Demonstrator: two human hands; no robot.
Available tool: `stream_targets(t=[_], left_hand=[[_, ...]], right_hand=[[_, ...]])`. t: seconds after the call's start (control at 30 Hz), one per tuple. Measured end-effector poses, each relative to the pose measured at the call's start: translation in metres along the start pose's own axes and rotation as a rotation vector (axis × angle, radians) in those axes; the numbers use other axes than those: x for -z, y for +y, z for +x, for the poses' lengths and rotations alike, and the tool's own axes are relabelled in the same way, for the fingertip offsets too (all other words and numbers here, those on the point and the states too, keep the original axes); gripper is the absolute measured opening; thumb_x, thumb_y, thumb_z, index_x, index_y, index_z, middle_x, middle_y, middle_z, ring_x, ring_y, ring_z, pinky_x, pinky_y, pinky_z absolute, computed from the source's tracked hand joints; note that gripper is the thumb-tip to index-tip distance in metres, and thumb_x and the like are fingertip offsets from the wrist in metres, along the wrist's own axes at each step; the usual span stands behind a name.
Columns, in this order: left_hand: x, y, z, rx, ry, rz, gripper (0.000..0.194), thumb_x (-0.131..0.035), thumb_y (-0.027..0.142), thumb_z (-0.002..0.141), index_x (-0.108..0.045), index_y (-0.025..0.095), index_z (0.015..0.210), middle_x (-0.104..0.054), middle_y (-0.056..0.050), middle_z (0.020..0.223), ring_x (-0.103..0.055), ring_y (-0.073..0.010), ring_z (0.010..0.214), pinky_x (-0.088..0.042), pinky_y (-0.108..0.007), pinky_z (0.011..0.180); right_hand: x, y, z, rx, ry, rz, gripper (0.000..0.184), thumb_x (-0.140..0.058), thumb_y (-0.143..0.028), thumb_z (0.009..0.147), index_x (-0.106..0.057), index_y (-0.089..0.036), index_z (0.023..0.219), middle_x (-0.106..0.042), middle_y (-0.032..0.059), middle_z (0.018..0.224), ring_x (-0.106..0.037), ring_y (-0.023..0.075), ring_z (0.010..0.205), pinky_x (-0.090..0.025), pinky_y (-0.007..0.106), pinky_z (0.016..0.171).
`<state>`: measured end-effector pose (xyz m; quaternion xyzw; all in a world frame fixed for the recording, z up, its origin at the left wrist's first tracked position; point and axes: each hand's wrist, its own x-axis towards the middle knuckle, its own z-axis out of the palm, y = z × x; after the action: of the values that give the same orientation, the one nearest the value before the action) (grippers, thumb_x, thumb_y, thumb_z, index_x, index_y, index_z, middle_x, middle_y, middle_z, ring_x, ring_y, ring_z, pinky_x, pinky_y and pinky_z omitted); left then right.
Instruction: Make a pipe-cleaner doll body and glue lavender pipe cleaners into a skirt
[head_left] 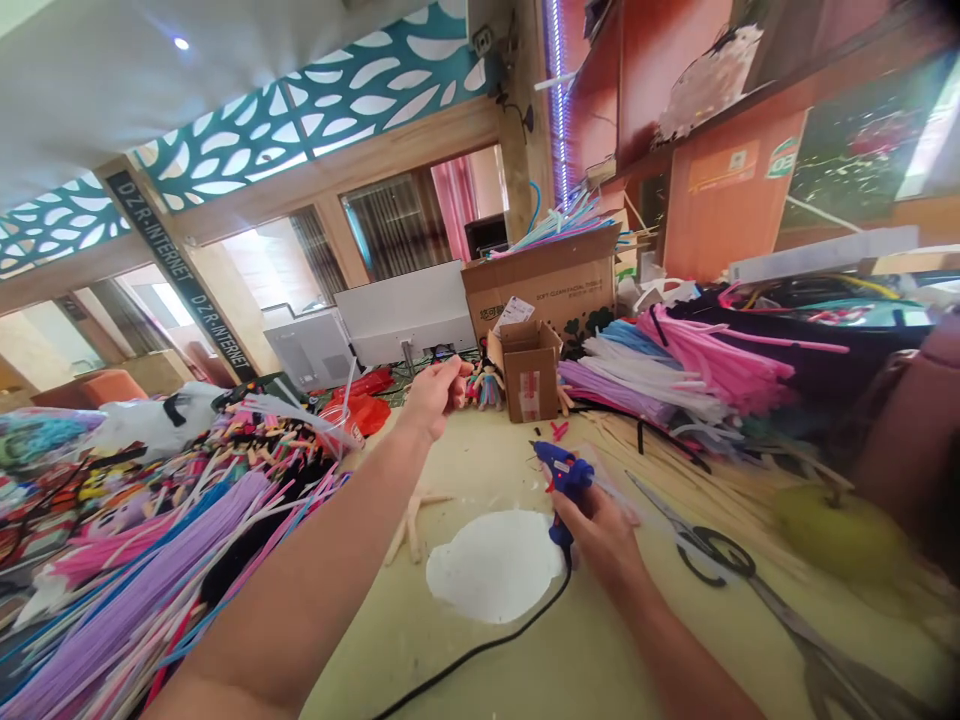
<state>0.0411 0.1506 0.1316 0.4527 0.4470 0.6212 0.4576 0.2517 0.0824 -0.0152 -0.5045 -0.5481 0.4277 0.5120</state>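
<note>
My right hand (604,520) is wrapped round the handle of a blue hot glue gun (566,468), its nozzle pointing away to the upper left. A black cord runs from the gun's base toward the table's near edge. Below and left of the gun lies a white rounded sheet (491,565). My left hand (439,398) reaches far forward above the table with its fingers curled together; whatever they may hold is hidden. Just beyond it, several small figures (489,385) stand beside a small open cardboard box (531,375). Beige fuzzy stems (412,525) lie by my left forearm.
Bundles of coloured pipe cleaners (690,360) lie at the right, others (217,545) at the left. Scissors (712,555) and a green round fruit (832,530) sit on the right. A large carton (544,285) and a monitor (405,315) stand at the back.
</note>
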Motion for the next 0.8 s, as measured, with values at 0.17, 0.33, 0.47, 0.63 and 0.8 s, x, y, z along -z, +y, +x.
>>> stream_targets(t=[0.17, 0.33, 0.47, 0.63, 0.8], left_hand=[[-0.054, 0.016, 0.098, -0.256, 0.140, 0.233, 0.013, -0.065, 0.026, 0.085, -0.065, 0.014, 0.080, -0.051, 0.005, 0.052, -0.043, -0.0044, 0.044, -0.033, -0.017, 0.047], [-0.077, -0.009, 0.161, -0.053, 0.034, 0.283, 0.011, -0.072, 0.017, 0.077, -0.067, 0.013, 0.086, -0.063, -0.001, 0.062, -0.057, -0.0095, 0.054, -0.041, -0.021, 0.058], [-0.071, -0.020, 0.165, 0.085, -0.059, 0.144, 0.029, -0.056, 0.042, 0.092, -0.062, 0.014, 0.093, -0.071, -0.011, 0.086, -0.068, -0.0161, 0.077, -0.051, -0.027, 0.071], [-0.050, -0.007, 0.137, 0.206, -0.190, -0.166, 0.043, -0.030, 0.039, 0.101, -0.061, 0.010, 0.098, -0.072, -0.015, 0.097, -0.070, -0.0194, 0.090, -0.054, -0.034, 0.080], [-0.026, 0.005, 0.094, 0.187, -0.250, -0.122, 0.025, -0.044, 0.002, 0.088, -0.059, 0.009, 0.107, -0.073, -0.013, 0.096, -0.071, -0.0169, 0.089, -0.054, -0.030, 0.080]], right_hand=[[-0.002, 0.006, 0.001, -0.033, -0.006, 0.045, 0.031, -0.058, -0.047, 0.076, -0.064, -0.017, 0.080, -0.058, -0.0006, 0.061, -0.054, 0.0162, 0.057, -0.045, 0.026, 0.052], [-0.002, 0.008, 0.000, -0.128, -0.009, 0.114, 0.032, -0.059, -0.048, 0.078, -0.066, -0.017, 0.083, -0.058, -0.0003, 0.061, -0.054, 0.0160, 0.056, -0.045, 0.026, 0.050], [-0.001, 0.005, 0.000, -0.154, 0.000, 0.121, 0.030, -0.061, -0.047, 0.075, -0.067, -0.018, 0.081, -0.058, -0.0003, 0.060, -0.055, 0.0163, 0.055, -0.043, 0.025, 0.049], [-0.002, 0.004, -0.001, -0.178, -0.036, 0.053, 0.033, -0.058, -0.051, 0.075, -0.062, -0.018, 0.080, -0.056, -0.0011, 0.061, -0.053, 0.0166, 0.058, -0.043, 0.027, 0.053], [-0.001, 0.003, 0.001, -0.109, -0.048, 0.000, 0.034, -0.056, -0.051, 0.077, -0.062, -0.018, 0.082, -0.055, -0.0015, 0.063, -0.051, 0.0159, 0.060, -0.042, 0.027, 0.055]])
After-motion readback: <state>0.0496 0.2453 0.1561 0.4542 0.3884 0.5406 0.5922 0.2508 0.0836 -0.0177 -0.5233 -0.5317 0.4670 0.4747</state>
